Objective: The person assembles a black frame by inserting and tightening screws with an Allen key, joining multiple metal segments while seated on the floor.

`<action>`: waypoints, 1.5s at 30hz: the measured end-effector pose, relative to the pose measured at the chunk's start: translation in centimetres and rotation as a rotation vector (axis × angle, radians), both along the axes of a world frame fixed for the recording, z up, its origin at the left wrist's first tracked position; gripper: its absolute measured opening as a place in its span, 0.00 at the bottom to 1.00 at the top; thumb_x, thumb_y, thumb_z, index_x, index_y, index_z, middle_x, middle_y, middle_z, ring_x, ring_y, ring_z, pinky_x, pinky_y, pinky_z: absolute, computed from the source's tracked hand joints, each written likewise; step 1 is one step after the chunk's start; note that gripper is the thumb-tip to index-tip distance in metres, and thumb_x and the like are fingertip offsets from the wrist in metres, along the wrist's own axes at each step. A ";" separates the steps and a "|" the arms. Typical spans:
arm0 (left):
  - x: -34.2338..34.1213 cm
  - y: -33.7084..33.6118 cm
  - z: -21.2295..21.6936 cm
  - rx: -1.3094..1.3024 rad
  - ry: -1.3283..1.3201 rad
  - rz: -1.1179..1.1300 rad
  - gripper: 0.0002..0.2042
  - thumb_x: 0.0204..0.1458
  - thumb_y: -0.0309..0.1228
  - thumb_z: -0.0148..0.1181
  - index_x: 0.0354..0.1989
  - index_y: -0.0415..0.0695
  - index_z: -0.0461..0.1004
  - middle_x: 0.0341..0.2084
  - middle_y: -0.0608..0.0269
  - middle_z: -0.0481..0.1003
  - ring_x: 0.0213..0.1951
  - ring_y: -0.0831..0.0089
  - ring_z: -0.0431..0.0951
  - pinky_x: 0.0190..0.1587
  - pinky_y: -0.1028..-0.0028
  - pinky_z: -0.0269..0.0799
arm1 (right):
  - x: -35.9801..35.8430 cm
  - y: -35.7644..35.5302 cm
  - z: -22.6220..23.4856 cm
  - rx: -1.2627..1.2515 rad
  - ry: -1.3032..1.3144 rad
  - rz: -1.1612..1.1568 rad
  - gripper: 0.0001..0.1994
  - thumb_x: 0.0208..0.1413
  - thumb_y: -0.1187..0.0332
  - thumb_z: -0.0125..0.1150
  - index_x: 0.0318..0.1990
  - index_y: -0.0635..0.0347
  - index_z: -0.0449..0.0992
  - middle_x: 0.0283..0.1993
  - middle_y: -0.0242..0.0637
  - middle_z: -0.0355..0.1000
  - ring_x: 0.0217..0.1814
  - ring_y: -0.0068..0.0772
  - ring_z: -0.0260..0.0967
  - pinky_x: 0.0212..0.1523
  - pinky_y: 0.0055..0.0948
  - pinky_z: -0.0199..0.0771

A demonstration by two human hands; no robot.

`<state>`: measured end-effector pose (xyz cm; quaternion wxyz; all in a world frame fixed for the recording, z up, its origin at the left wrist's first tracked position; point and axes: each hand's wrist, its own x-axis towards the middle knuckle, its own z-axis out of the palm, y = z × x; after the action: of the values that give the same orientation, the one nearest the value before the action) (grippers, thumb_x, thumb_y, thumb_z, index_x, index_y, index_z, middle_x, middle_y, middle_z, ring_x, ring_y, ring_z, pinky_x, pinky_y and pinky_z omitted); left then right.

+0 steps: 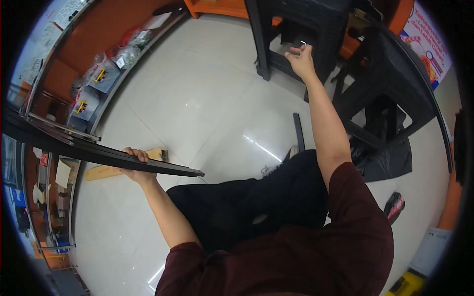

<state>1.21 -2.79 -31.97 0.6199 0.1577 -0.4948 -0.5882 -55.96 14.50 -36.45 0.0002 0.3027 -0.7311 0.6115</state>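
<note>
In the upper left of the frame, an orange-backed shelf (80,45) carries plastic-wrapped packages (129,55). Long black bars (98,154) slant from the left edge toward the lower centre, and the left hand (139,175) wraps its fingers around them near their right end, above a yellowish strip (101,172) on the floor. At upper centre-right, the right hand (301,60) pinches a small pale piece (303,43), too small to identify, before a black stool (330,29). A second black stool (410,84) stands farther right, near a black plastic bag (395,160).
</note>
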 end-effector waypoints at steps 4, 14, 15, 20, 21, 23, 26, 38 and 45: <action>-1.0 1.9 1.9 0.038 -0.051 0.099 0.35 0.57 0.73 0.42 0.34 0.47 0.65 0.20 0.70 0.64 0.19 0.79 0.66 0.21 0.80 0.62 | -0.3 2.1 -3.0 0.194 -0.017 -0.088 0.27 0.55 0.67 0.70 0.52 0.67 0.57 0.50 0.52 0.77 0.50 0.44 0.79 0.53 0.36 0.75; -1.3 2.4 1.4 0.054 -0.111 0.181 0.38 0.58 0.75 0.34 0.32 0.46 0.65 0.18 0.68 0.63 0.17 0.77 0.66 0.20 0.80 0.63 | -0.8 4.1 -7.9 0.525 -0.041 -0.088 0.29 0.55 0.57 0.71 0.52 0.70 0.64 0.41 0.48 0.78 0.47 0.41 0.77 0.50 0.36 0.75; -0.9 2.4 1.3 0.070 -0.098 0.159 0.38 0.57 0.75 0.35 0.32 0.46 0.66 0.18 0.67 0.63 0.18 0.76 0.66 0.20 0.79 0.62 | -0.3 4.2 -7.8 0.552 -0.007 -0.072 0.28 0.55 0.54 0.70 0.49 0.69 0.65 0.38 0.47 0.78 0.43 0.38 0.77 0.47 0.34 0.75; -0.7 2.0 0.8 0.039 -0.076 0.007 0.39 0.57 0.76 0.33 0.33 0.47 0.67 0.16 0.65 0.64 0.18 0.75 0.65 0.21 0.78 0.61 | 2.4 11.7 -12.5 0.884 0.066 0.378 0.21 0.67 0.49 0.51 0.44 0.61 0.75 0.39 0.50 0.78 0.44 0.51 0.77 0.45 0.48 0.74; -0.6 2.4 0.5 0.037 -0.088 0.021 0.39 0.57 0.76 0.33 0.33 0.47 0.67 0.16 0.65 0.63 0.18 0.75 0.65 0.21 0.78 0.61 | 4.2 14.5 -14.8 0.968 0.300 0.370 0.21 0.68 0.50 0.48 0.45 0.60 0.77 0.38 0.52 0.79 0.45 0.56 0.78 0.47 0.52 0.74; -0.5 2.8 0.9 0.021 -0.114 0.052 0.39 0.56 0.77 0.34 0.33 0.47 0.67 0.16 0.65 0.63 0.18 0.74 0.65 0.21 0.78 0.61 | 8.7 19.6 -16.9 1.124 0.288 0.189 0.17 0.64 0.54 0.54 0.43 0.58 0.79 0.41 0.51 0.78 0.46 0.57 0.77 0.47 0.53 0.75; -1.4 2.6 1.4 0.015 -0.117 0.052 0.40 0.55 0.77 0.35 0.32 0.45 0.66 0.16 0.65 0.62 0.18 0.74 0.65 0.21 0.78 0.61 | 12.4 26.0 -19.4 1.152 0.226 -0.147 0.17 0.60 0.56 0.58 0.51 0.55 0.79 0.47 0.47 0.78 0.57 0.51 0.73 0.53 0.49 0.73; 0.0 2.3 0.6 -0.015 -0.066 0.003 0.41 0.56 0.77 0.30 0.33 0.44 0.67 0.19 0.63 0.65 0.19 0.73 0.68 0.22 0.78 0.64 | 14.5 22.3 -17.7 1.232 -0.113 0.265 0.27 0.54 0.57 0.66 0.61 0.52 0.74 0.54 0.49 0.78 0.59 0.53 0.75 0.60 0.43 0.73; -0.7 2.5 0.4 -0.030 -0.107 0.059 0.41 0.57 0.76 0.29 0.34 0.43 0.65 0.22 0.64 0.63 0.20 0.74 0.68 0.23 0.78 0.65 | 10.2 22.3 -17.0 0.607 -0.457 0.333 0.28 0.55 0.65 0.53 0.65 0.56 0.70 0.36 0.39 0.74 0.36 0.34 0.75 0.34 0.32 0.79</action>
<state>0.54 -0.25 -31.62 0.6119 0.1940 -0.5311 -0.5530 -45.76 36.76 -53.43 -0.3501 0.2596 -0.8006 0.4111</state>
